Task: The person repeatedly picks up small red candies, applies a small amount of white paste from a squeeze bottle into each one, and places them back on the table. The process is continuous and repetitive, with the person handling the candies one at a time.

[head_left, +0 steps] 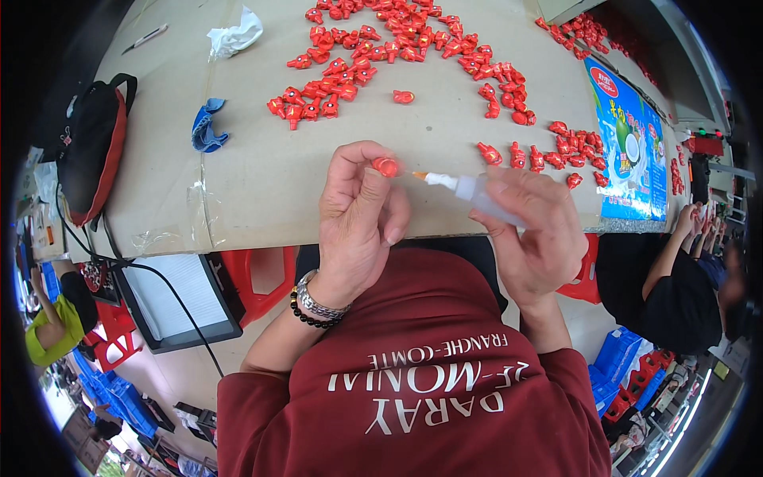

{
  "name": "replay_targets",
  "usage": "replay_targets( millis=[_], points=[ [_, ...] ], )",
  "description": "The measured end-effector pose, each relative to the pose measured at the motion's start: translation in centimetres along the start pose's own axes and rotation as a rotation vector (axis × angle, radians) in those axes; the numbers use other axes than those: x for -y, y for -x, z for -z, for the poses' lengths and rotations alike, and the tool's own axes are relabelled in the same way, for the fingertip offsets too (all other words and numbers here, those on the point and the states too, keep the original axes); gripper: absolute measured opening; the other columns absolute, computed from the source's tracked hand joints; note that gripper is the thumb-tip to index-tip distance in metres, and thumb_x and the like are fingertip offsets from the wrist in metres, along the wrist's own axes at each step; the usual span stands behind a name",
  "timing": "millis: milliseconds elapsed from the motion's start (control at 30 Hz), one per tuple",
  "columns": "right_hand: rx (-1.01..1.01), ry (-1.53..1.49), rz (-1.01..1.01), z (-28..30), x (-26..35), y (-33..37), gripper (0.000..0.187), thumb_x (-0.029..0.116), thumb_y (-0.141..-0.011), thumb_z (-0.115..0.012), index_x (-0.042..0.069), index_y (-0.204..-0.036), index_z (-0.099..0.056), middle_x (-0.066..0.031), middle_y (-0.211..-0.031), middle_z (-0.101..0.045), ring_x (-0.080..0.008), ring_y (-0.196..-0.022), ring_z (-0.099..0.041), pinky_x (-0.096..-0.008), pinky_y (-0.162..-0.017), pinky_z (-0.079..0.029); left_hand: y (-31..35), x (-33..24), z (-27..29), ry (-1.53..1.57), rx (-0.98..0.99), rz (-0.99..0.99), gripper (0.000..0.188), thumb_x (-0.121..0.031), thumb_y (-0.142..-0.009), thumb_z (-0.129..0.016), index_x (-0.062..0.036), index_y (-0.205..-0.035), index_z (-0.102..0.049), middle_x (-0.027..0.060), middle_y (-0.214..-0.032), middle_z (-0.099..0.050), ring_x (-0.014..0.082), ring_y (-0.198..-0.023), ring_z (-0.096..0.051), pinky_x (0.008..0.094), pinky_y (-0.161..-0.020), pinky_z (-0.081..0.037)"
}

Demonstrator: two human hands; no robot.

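Between the thumb and fingers of my left hand (358,203) is a small red plastic figure piece (386,166). My right hand (540,226) is wrapped round a translucent squeeze bottle (485,197) with a white neck and a thin orange-based needle tip. The bottle lies nearly level, its tip pointing left and close to the red piece; whether they touch I cannot tell. A single red piece (403,97) lies on the table just beyond my hands. Several more red pieces (548,157) are scattered to the right, beyond my right hand.
A large spread of red pieces (397,40) covers the table's (270,175) far middle. At left are a blue cloth scrap (208,127), a black-and-red bag (94,151), crumpled white tissue (237,33) and a pen (145,39). A blue printed sheet (628,143) lies at right, near another person (668,294).
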State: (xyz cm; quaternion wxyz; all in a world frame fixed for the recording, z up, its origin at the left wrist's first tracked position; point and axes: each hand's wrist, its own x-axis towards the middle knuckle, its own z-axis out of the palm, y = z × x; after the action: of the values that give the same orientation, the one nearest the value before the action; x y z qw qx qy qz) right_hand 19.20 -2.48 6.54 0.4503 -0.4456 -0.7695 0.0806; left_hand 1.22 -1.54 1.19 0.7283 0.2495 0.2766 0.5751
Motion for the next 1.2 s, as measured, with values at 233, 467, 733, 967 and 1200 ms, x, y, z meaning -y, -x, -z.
replay_targets(
  millis=[233,467,733,967,1200],
  points=[
    [-0.091,-0.560,-0.679,-1.5,-1.1,-2.9,0.032,-0.015,-0.071,-0.061,-0.003,-0.101,-0.054,-0.0068,-0.097,-0.055,-0.0217,-0.082,-0.067,-0.0289,-0.068,-0.056,0.4,-0.8,0.0,0.043,-0.013,0.057,0.014,-0.018,-0.098,-0.048,-0.0093,-0.109,-0.046,0.0029,-0.100,-0.056,0.0043,-0.048,-0.038,0.0180,-0.041,-0.028],
    [0.153,-0.334,-0.598,-4.8,-3.8,-6.0,0.026,-0.005,-0.077,-0.065,-0.001,-0.100,-0.053,-0.0044,-0.085,-0.056,-0.0155,-0.072,-0.064,-0.0275,-0.058,-0.053,1.3,-1.3,0.7,0.085,-0.018,0.086,0.013,-0.016,-0.097,-0.050,-0.0070,-0.106,-0.048,0.0027,-0.099,-0.056,0.0043,-0.048,-0.037,0.0178,-0.040,-0.028],
    [0.409,0.259,-0.155,-7.3,-4.5,-7.7,0.024,0.010,-0.069,-0.075,0.008,-0.092,-0.068,-0.0074,-0.086,-0.059,-0.0271,-0.070,-0.060,-0.0361,-0.066,-0.047,1.8,-1.5,1.3,0.130,-0.032,0.105,0.012,-0.015,-0.097,-0.049,-0.0066,-0.105,-0.050,0.0021,-0.097,-0.056,0.0043,-0.047,-0.037,0.0178,-0.040,-0.027],
    [0.325,-0.064,-0.363,-6.4,-4.9,-6.7,0.018,0.009,-0.074,-0.074,0.002,-0.089,-0.067,-0.0075,-0.079,-0.064,-0.0184,-0.063,-0.060,-0.0299,-0.059,-0.047,1.7,-1.6,1.2,0.156,-0.028,0.099,0.013,-0.015,-0.097,-0.049,-0.0053,-0.105,-0.052,0.0028,-0.095,-0.059,0.0042,-0.047,-0.036,0.0178,-0.040,-0.027],
    [0.229,-0.840,-0.808,-4.4,-1.8,-4.3,0.015,0.010,-0.079,-0.072,-0.001,-0.087,-0.064,-0.0082,-0.075,-0.064,-0.0116,-0.054,-0.057,-0.0240,-0.048,-0.046,1.5,-1.8,0.8,0.081,-0.031,0.092,0.018,-0.017,-0.096,-0.053,-0.0028,-0.106,-0.053,0.0034,-0.093,-0.059,0.0035,-0.048,-0.039,0.0176,-0.043,-0.029]
  ],
)
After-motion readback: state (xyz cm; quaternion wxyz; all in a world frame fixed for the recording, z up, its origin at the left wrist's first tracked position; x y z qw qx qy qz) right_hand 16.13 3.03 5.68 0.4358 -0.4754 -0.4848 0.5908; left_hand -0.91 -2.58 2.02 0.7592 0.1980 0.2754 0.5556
